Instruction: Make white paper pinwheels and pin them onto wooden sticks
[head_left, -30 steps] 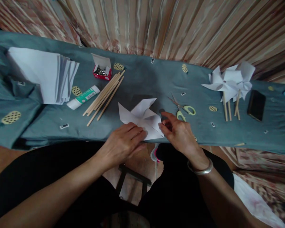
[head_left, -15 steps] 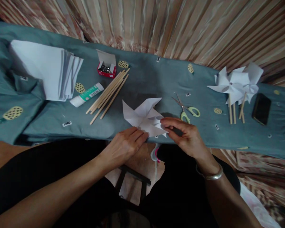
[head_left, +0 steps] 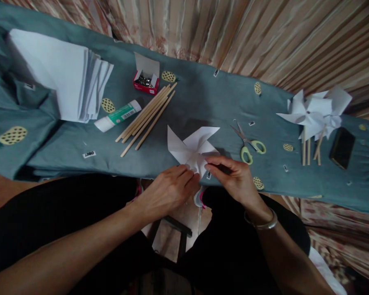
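Between my hands, at the table's near edge, is a white paper pinwheel (head_left: 192,148) with its blades folded up. My left hand (head_left: 174,184) pinches its near side, the fingertips partly hiding the paper. My right hand (head_left: 233,176), with a silver bangle at the wrist, holds the pinwheel's right side between thumb and fingers. To the right of the pinwheel lie scissors (head_left: 246,144) with green handles, blades open. Several wooden sticks (head_left: 147,116) lie in a loose bundle to its left.
A stack of white paper (head_left: 52,71) lies at the far left, near a glue stick (head_left: 118,115). Behind the sticks stands an opened red box (head_left: 146,82) of metal pieces. Finished pinwheels (head_left: 316,108) on sticks and a dark phone (head_left: 342,147) are at the right.
My right hand has drawn the right-hand part of the pinwheel inward, toward its middle and my left fingers. The camera view has shifted slightly. Both hands keep hold of the paper.
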`<state>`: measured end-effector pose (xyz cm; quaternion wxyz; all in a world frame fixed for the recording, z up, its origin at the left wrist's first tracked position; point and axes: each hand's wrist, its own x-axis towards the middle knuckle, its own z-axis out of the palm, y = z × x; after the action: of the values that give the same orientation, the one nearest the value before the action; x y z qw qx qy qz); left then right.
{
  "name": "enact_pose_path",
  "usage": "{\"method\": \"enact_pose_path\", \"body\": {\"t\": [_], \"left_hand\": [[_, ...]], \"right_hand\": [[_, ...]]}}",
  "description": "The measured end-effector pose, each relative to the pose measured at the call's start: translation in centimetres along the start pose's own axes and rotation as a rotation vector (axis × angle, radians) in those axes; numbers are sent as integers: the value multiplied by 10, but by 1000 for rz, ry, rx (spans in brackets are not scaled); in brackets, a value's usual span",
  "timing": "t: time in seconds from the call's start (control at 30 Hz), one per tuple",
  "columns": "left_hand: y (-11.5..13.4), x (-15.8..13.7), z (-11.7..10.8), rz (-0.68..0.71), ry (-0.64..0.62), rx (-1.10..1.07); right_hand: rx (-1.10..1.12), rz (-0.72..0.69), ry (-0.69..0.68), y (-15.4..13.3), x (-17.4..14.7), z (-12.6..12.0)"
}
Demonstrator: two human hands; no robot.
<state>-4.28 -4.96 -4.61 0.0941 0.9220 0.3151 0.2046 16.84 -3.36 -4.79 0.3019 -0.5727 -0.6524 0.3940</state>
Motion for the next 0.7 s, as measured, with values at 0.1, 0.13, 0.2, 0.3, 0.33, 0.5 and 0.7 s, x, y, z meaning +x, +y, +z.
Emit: {"method": "enact_pose_path", "body": {"t": [0.1,0.13,0.2,0.3,0.33,0.5,0.7], "left_hand": [[1,-1,1,-8,-11,-3],[1,-1,2,-9,-11,-13],[1,-1,5,-7,9,-37],[0,-2,9,-15,18,-82],[0,-2,9,-20,3,-95],[1,-1,9,-42,-28,-120],[1,0,7,-52,-61,-96]], "right_hand": [[-71,-35,44,-3,-1,6],[-106,-47,59,-4,-1,7],[-188,-75,83,-8,-1,8],[-305,-133,95,-13,-1,9],[-339,-156,96,-14,-1,10],[-448,-231,100,-15,0,12],[-442,-199,98,-16,-2,8]]}}
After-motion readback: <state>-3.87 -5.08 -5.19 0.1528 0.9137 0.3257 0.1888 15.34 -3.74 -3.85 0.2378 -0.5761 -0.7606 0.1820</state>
